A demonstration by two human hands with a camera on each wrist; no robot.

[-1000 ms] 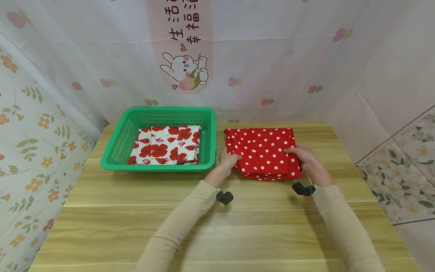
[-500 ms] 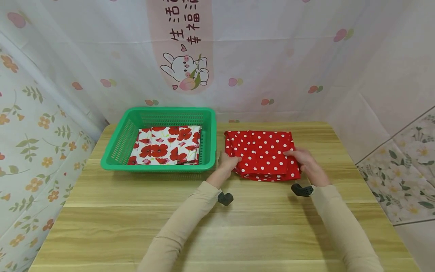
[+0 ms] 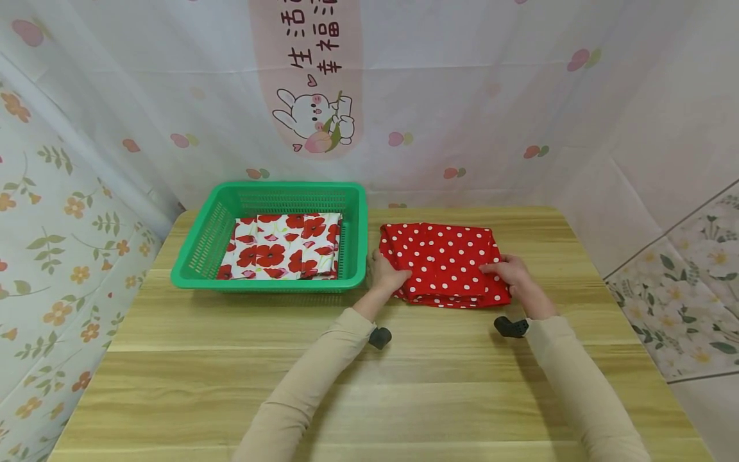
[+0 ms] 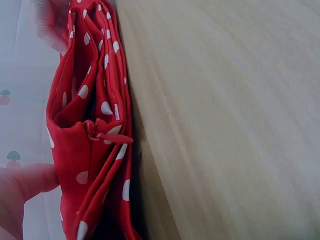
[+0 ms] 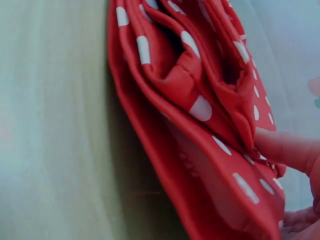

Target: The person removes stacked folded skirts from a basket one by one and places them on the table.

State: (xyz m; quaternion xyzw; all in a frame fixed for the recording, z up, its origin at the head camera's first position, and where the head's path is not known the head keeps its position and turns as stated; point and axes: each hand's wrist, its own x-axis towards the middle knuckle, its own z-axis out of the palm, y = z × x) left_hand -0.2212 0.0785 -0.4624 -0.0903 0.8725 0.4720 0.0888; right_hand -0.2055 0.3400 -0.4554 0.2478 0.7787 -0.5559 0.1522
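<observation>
A folded red cloth with white polka dots (image 3: 444, 260) lies on the table, to the right of the green basket. My left hand (image 3: 383, 274) grips its left end, the thumb on the top layer and the fingers at the outer side. At the right end my right hand (image 3: 516, 274) pinches the cloth, thumb on top. The left wrist view shows stacked folds and a red zipper pull (image 4: 114, 137) on the near side. In the right wrist view the layers gape apart below the thumb (image 5: 285, 148). Some fingers of both hands are hidden by the fabric.
The green basket (image 3: 268, 284) stands at the back left, close to my left hand. Inside it is a folded white cloth with red poppies (image 3: 277, 247). The wooden table (image 3: 369, 398) reaches back to a printed curtain (image 3: 439, 115).
The far edge of the polka-dot cloth has dropped a little and come nearer, its right corner shifting left. My right hand has moved slightly left; the left has shifted only slightly.
</observation>
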